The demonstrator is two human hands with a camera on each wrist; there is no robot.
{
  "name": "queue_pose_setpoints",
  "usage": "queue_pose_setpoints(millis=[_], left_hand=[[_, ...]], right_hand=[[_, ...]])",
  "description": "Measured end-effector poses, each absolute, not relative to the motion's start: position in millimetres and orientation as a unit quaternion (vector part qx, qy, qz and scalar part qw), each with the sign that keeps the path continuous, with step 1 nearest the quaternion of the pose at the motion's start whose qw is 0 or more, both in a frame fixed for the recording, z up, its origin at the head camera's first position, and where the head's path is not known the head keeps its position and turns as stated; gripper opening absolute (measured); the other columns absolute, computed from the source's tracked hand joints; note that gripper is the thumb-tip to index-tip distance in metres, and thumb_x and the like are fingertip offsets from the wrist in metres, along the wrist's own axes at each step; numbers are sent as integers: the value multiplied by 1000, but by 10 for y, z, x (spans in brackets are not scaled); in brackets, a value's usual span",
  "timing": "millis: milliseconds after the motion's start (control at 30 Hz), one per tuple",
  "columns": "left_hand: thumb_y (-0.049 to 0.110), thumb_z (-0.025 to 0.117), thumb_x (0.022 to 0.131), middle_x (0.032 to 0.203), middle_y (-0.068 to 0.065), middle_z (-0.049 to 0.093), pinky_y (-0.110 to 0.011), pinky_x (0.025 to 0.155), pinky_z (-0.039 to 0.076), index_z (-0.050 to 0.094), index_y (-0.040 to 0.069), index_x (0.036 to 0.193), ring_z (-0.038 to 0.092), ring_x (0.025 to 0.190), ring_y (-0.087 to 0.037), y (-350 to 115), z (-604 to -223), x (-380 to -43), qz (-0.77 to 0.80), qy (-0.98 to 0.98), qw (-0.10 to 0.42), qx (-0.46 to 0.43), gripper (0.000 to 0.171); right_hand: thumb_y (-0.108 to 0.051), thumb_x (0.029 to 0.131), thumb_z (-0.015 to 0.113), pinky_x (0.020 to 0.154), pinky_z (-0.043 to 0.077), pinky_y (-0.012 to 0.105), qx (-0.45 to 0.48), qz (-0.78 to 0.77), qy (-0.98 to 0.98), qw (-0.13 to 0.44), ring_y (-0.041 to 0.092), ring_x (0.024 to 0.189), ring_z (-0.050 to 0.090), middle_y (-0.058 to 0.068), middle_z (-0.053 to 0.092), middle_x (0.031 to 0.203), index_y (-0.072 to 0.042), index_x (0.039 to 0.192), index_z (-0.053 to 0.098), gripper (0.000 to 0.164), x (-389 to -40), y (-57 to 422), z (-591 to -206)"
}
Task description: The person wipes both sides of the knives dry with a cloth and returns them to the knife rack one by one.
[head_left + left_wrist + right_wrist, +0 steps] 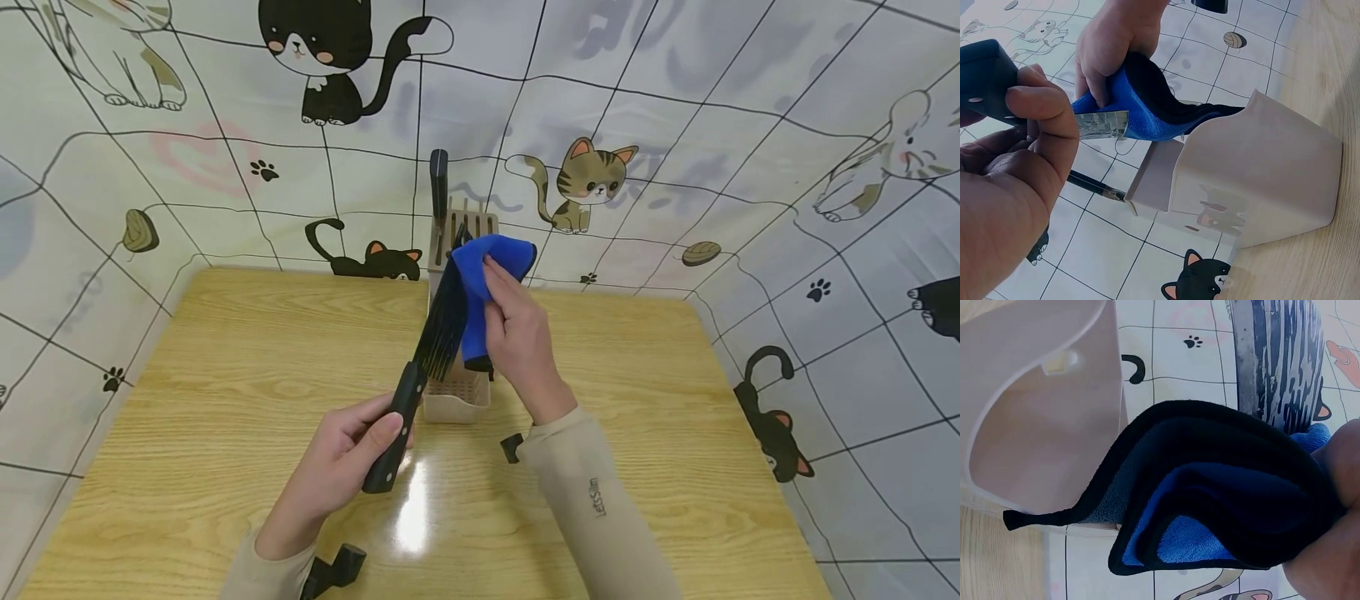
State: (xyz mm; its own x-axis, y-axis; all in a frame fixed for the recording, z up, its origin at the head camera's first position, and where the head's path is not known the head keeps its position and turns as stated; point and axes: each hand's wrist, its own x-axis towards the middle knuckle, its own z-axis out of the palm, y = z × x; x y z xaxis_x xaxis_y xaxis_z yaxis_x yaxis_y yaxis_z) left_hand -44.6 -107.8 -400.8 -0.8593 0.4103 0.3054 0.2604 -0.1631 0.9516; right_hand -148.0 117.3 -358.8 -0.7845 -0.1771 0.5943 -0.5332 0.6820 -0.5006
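My left hand (341, 450) grips the black riveted handle of a knife (441, 329), its broad blade streaked dark and pointing up and away from me. In my right hand (521, 346) is a folded blue cloth (476, 329) with black edging, pinched between thumb and fingers against the upper part of the blade. The left wrist view shows the cloth (1147, 112) overlapping the blade. Loose folds hang below the right hand in the right wrist view, beside the streaked blade (1279, 362).
Behind the knife stands a beige knife holder (456, 410) with a slotted top and an open front bin. Another black-handled knife (439, 183) sticks up from its slots. The wooden table (247, 375) meets a cat-patterned cloth backdrop (480, 108) at the back and sides.
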Motion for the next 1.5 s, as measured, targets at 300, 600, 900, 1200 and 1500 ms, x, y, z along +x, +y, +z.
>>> queue_pose_setpoints(millis=[300, 600, 900, 1200, 1500], left_hand=[[-3, 43, 100, 80, -19, 59, -31, 54, 52, 60, -6, 119, 58, 66, -16, -1070, -3995, -439, 713, 647, 47, 266, 26], [-4, 43, 100, 79, -20, 57, -30, 50, 50, 61, -4, 113, 56, 62, -16, -1050, -4006, -441, 709, 651, 45, 269, 22], [3, 45, 102, 81, -12, 63, -33, 55, 54, 63, -1, 121, 61, 66, -18, -1006, -4006, -453, 691, 687, 28, 225, 26], [6, 46, 102, 81, -5, 66, -32, 60, 55, 63, -1, 122, 63, 72, -20, -1035, -3970, -462, 688, 698, 25, 196, 27], [4, 44, 103, 80, -6, 66, -29, 61, 54, 62, -8, 116, 63, 72, -15, -1071, -3990, -493, 698, 690, 8, 188, 26]], right_hand=[[3, 96, 44, 105, 41, 39, 190, 349, -881, 258, 27, 130, 49, 15, 54, 139, 2, 135, 54, 40, -1516, 1188, -3560], [5, 95, 44, 105, 42, 39, 185, 339, -879, 280, 26, 129, 50, 16, 56, 137, 3, 133, 56, 39, -1565, 1179, -3478], [7, 94, 45, 102, 44, 38, 224, 327, -876, 273, 28, 128, 52, 16, 56, 136, 3, 129, 59, 38, -1417, 1050, -3469], [8, 92, 49, 106, 40, 33, 281, 308, -860, 294, 27, 125, 55, 16, 59, 132, 2, 125, 63, 36, -1248, 908, -3494], [8, 91, 51, 107, 38, 30, 323, 312, -854, 263, 26, 127, 54, 15, 59, 133, 2, 125, 63, 37, -1116, 845, -3535]])
